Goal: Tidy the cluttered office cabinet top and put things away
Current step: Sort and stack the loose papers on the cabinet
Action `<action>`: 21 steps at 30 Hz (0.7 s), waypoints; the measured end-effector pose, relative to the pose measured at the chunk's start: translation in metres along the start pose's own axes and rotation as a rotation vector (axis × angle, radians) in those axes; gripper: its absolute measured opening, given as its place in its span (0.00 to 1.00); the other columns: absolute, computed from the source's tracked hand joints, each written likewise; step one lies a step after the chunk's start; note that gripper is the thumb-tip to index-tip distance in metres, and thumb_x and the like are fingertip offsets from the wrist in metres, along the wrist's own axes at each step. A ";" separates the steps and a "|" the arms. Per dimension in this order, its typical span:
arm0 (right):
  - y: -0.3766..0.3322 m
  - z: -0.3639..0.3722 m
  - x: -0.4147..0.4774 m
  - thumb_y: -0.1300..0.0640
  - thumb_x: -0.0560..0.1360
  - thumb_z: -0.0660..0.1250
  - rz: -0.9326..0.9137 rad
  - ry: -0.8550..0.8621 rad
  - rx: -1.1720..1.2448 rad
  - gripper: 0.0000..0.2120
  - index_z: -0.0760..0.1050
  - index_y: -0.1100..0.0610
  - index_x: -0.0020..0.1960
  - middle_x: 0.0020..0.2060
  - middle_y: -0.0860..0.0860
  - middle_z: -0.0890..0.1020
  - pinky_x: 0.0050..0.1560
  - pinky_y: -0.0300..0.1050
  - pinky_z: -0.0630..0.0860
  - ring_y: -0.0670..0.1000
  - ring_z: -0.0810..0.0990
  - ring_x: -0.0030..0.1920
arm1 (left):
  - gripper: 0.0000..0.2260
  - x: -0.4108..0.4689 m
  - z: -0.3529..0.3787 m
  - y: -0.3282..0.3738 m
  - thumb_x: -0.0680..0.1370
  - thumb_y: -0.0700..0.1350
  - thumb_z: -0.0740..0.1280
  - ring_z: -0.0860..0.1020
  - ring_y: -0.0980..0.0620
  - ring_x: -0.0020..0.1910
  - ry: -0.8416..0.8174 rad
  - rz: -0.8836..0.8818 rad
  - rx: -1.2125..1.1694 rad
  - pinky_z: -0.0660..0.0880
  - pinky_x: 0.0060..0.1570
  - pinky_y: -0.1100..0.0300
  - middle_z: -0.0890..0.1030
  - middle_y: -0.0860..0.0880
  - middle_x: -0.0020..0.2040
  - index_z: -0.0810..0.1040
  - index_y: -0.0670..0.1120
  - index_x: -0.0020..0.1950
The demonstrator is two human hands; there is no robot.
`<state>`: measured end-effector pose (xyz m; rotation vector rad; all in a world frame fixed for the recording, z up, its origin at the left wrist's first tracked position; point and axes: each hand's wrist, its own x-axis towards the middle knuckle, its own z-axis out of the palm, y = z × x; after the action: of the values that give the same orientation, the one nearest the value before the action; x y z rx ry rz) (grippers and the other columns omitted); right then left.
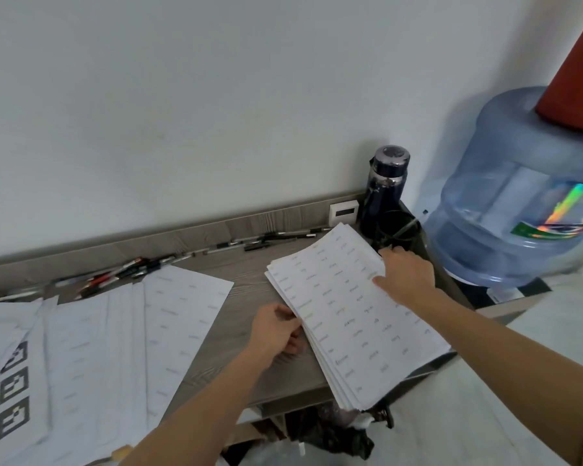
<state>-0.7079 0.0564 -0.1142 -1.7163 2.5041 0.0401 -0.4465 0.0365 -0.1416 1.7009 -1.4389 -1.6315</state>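
Pale wall (216, 95), grey cabinet top (249, 284) (wood-grain)

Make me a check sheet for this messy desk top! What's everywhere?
Surface: grey wood top, partly bare.
Job's things: paper stack, overhanging the front edge; loose sheets spread at left.
Clutter: pens along the back; flask and black cup in the corner.
Hands: left hand pinches the stack's left edge; right hand holds its right edge.
Cables: nothing seen.
Surroundings: white wall; water jug at right.
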 end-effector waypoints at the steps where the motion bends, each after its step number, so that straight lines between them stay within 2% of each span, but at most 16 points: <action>1: -0.003 -0.003 -0.002 0.45 0.76 0.66 -0.009 0.044 -0.011 0.22 0.69 0.53 0.66 0.59 0.53 0.76 0.49 0.48 0.76 0.55 0.77 0.56 | 0.05 0.002 -0.006 0.000 0.77 0.36 0.69 0.78 0.46 0.27 0.015 0.011 0.020 0.78 0.26 0.55 0.79 0.40 0.36 0.73 0.40 0.50; 4: -0.024 -0.012 -0.006 0.46 0.78 0.63 -0.053 0.108 0.049 0.21 0.69 0.50 0.69 0.61 0.51 0.75 0.53 0.49 0.77 0.53 0.75 0.60 | 0.05 0.005 -0.035 -0.002 0.76 0.36 0.68 0.79 0.45 0.29 0.092 0.042 0.080 0.78 0.27 0.56 0.80 0.39 0.36 0.75 0.42 0.50; 8: -0.082 -0.022 -0.013 0.46 0.78 0.62 -0.145 0.028 0.164 0.18 0.71 0.46 0.67 0.60 0.46 0.77 0.56 0.46 0.73 0.51 0.77 0.59 | 0.07 -0.003 -0.093 -0.012 0.73 0.34 0.67 0.79 0.45 0.28 0.232 0.091 0.141 0.76 0.27 0.57 0.81 0.41 0.33 0.77 0.42 0.49; 12: -0.160 -0.016 -0.025 0.46 0.76 0.66 -0.248 -0.048 0.318 0.13 0.77 0.46 0.60 0.52 0.43 0.82 0.52 0.44 0.73 0.48 0.79 0.55 | 0.05 -0.032 -0.163 -0.036 0.75 0.39 0.69 0.82 0.48 0.33 0.330 0.120 0.182 0.79 0.34 0.57 0.83 0.43 0.38 0.78 0.45 0.50; 16: -0.248 -0.012 -0.049 0.46 0.76 0.67 -0.333 -0.137 0.427 0.12 0.79 0.47 0.57 0.48 0.43 0.82 0.51 0.43 0.74 0.48 0.79 0.52 | 0.04 -0.065 -0.247 -0.075 0.75 0.42 0.69 0.82 0.48 0.40 0.444 0.121 0.274 0.80 0.44 0.51 0.82 0.46 0.40 0.78 0.47 0.50; 19: -0.304 -0.009 -0.065 0.46 0.75 0.69 -0.368 -0.200 0.461 0.12 0.79 0.48 0.57 0.42 0.40 0.78 0.48 0.42 0.74 0.46 0.79 0.49 | 0.05 -0.083 -0.302 -0.103 0.76 0.44 0.68 0.79 0.49 0.42 0.516 0.086 0.359 0.76 0.43 0.56 0.80 0.47 0.44 0.77 0.47 0.50; 21: -0.344 -0.002 -0.075 0.46 0.74 0.70 -0.360 -0.244 0.518 0.13 0.79 0.49 0.56 0.42 0.41 0.78 0.46 0.41 0.73 0.46 0.79 0.46 | 0.05 -0.095 -0.342 -0.127 0.76 0.45 0.68 0.79 0.48 0.47 0.550 0.045 0.427 0.74 0.48 0.58 0.80 0.48 0.47 0.75 0.48 0.50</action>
<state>-0.3612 0.0017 -0.0920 -1.7652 1.7949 -0.3687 -0.0710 0.0432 -0.1106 2.1035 -1.5765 -0.7566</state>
